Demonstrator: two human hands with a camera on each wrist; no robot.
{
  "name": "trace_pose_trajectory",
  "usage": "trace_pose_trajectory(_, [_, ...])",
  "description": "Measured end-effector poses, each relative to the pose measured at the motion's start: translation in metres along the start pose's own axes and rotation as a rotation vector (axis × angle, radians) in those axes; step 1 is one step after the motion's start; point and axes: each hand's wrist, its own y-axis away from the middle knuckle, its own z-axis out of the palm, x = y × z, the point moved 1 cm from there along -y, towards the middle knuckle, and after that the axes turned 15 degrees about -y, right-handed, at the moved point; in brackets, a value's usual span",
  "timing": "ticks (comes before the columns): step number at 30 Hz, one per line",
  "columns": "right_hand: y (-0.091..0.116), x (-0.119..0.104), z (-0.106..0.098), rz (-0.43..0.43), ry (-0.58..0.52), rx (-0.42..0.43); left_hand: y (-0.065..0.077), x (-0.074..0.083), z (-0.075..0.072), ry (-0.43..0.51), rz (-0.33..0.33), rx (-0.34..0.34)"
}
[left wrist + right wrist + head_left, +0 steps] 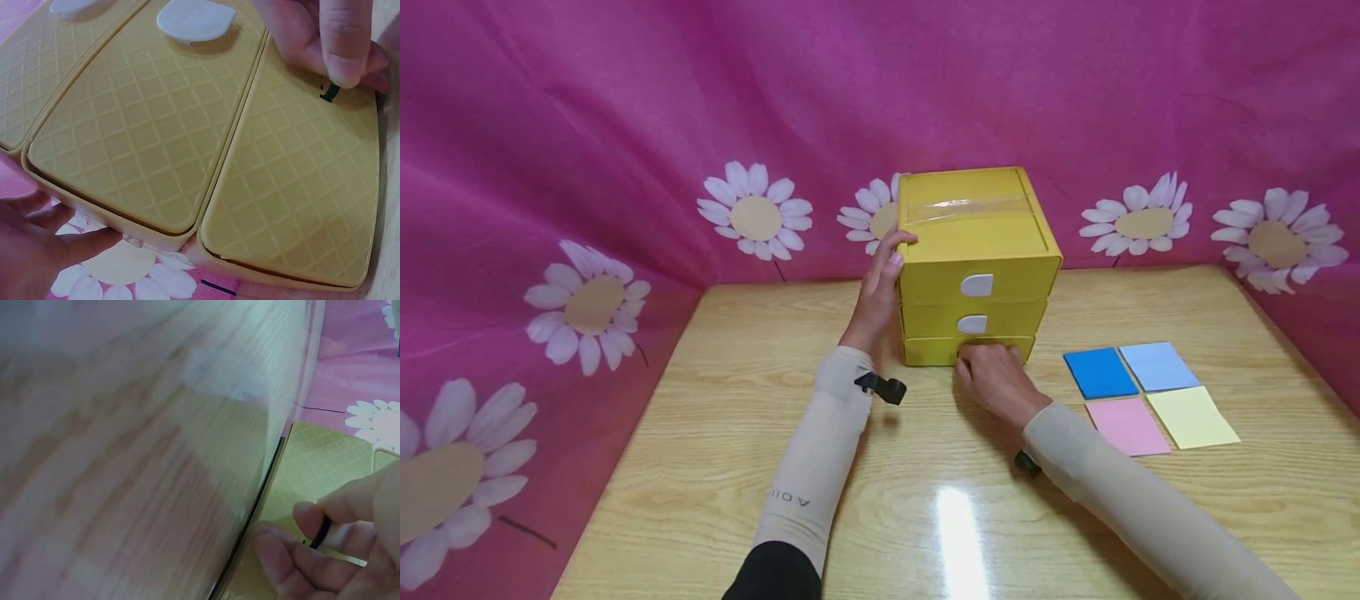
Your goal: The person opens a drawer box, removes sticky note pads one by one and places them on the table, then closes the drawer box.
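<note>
A yellow three-drawer box (976, 279) stands on the table, with white tab handles on its top and middle drawers. My left hand (877, 287) rests against the box's left side, thumb and fingers near the top edge; in the left wrist view its fingers (87, 240) extend along the side. My right hand (996, 379) is at the bottom drawer (294, 187), fingers curled around its handle, which they mostly hide. A bit of the white handle (339, 536) and a dark gap show between the fingers in the right wrist view. All the drawers look closed.
To the right lie several square paper pads: dark blue (1101, 372), light blue (1159, 367), pink (1127, 426) and pale yellow (1193, 417). Clear tape (962, 208) crosses the box's top. A pink flowered cloth (625, 125) hangs behind the wooden table (737, 333).
</note>
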Motion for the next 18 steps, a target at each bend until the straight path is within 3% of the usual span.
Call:
trace_pose_trajectory(8, [0.0032, 0.0008, -0.0005, 0.011, -0.025, -0.030, -0.0008, -0.0016, -0.0008, 0.007, 0.007, -0.008])
trace_pose_trajectory(18, [0.0055, 0.0006, -0.0026, -0.026, -0.045, -0.006, -0.0006, -0.0057, -0.0060, -0.002, -0.057, -0.050])
